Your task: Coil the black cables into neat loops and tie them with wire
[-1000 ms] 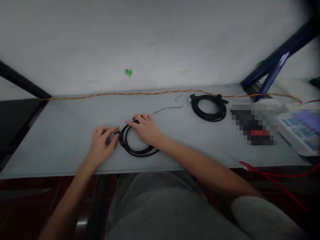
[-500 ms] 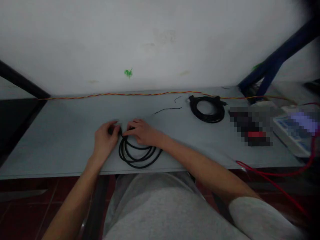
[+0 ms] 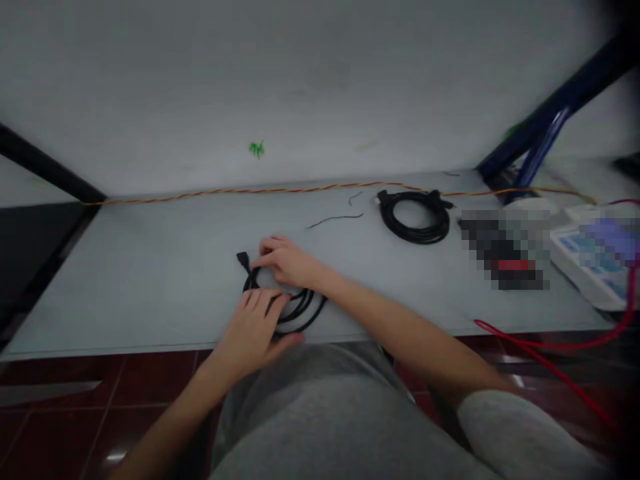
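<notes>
A black cable [image 3: 316, 316] lies in loose loops near the front edge of the table. Its plug-like connector [image 3: 243, 259] points up and left, just left of my right fingertips. My right hand [image 3: 286, 262] is closed in a pinch on the cable at the top of the coil, close to that connector. Across the left side of the loops rests my left hand [image 3: 256, 325], palm down, fingers stretched out and thumb apart. It covers part of the coil, so the strands under it are hidden.
Behind and to the right lies another coiled black cable [image 3: 415, 219]. Thin dark wire scraps [image 3: 334, 218] sit mid-table. A twisted red-yellow wire [image 3: 280, 191] runs along the wall. At right are a white device [image 3: 575, 267], a pixelated dark object [image 3: 500, 250] and red leads [image 3: 550, 345].
My left hand has let go of the connector end and moved down and right onto the loops. The connector now shows uncovered. My right hand stays at the coil's top.
</notes>
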`<state>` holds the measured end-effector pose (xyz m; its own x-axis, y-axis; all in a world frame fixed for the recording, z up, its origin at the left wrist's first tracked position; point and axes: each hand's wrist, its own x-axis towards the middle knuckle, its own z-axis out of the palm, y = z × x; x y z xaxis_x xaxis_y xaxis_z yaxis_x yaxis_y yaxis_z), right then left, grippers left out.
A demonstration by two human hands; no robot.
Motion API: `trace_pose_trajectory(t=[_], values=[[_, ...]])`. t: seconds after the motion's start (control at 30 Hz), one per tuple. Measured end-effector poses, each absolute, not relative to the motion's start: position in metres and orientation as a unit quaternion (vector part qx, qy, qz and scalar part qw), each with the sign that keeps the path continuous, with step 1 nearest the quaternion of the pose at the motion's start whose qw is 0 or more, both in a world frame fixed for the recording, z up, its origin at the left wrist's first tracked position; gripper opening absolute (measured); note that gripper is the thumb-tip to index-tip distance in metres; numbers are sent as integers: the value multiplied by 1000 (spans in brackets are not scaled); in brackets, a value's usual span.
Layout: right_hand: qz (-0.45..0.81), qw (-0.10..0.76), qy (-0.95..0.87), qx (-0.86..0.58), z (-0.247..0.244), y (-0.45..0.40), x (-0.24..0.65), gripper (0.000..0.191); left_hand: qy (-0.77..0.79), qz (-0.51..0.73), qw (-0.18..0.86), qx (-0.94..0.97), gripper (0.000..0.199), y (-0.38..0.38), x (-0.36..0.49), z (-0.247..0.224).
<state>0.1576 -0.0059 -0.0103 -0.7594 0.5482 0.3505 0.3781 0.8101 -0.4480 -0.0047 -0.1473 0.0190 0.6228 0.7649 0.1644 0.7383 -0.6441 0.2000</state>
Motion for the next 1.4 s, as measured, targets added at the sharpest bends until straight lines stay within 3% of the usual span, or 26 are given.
trace_pose_trajectory(t=[0.13, 0.23, 0.37, 0.43, 0.57, 0.73, 0.83, 0.97, 1.1, 1.23, 1.4], values=[[205, 277, -898, -275, -1, -3, 161, 28, 420, 76, -7, 904, 41, -145, 14, 14], [194, 340, -852, -346, 19, -13, 176, 29, 404, 85, -29, 910, 27, -149, 19, 11], [177, 392, -777, -458, 51, -57, 212, 31, 391, 113, -58, 912, 25, -157, 18, 6], [184, 378, -787, -451, 57, -89, 229, 32, 386, 118, -75, 912, 28, -159, 17, 5], [179, 263, -900, -298, 43, -140, 241, 27, 363, 135, -61, 920, 27, -161, 20, 5], [179, 204, -905, -328, 12, -151, 237, 19, 331, 187, 10, 925, 31, -162, 25, 5], [148, 180, -919, -319, 7, -147, 239, 25, 365, 264, 92, 888, 34, -158, 26, 6], [115, 157, -929, -315, 6, -146, 241, 27, 460, 356, 122, 805, 11, -140, 29, 7], [89, 130, -933, -323, 8, -145, 238, 28, 497, 292, 74, 814, 43, -114, 40, 3], [84, 121, -928, -343, 14, -138, 242, 23, 530, 218, 82, 816, 41, -87, 50, 0], [124, 143, -917, -351, 13, -127, 247, 16, 524, 174, 91, 829, 55, -66, 57, 5]])
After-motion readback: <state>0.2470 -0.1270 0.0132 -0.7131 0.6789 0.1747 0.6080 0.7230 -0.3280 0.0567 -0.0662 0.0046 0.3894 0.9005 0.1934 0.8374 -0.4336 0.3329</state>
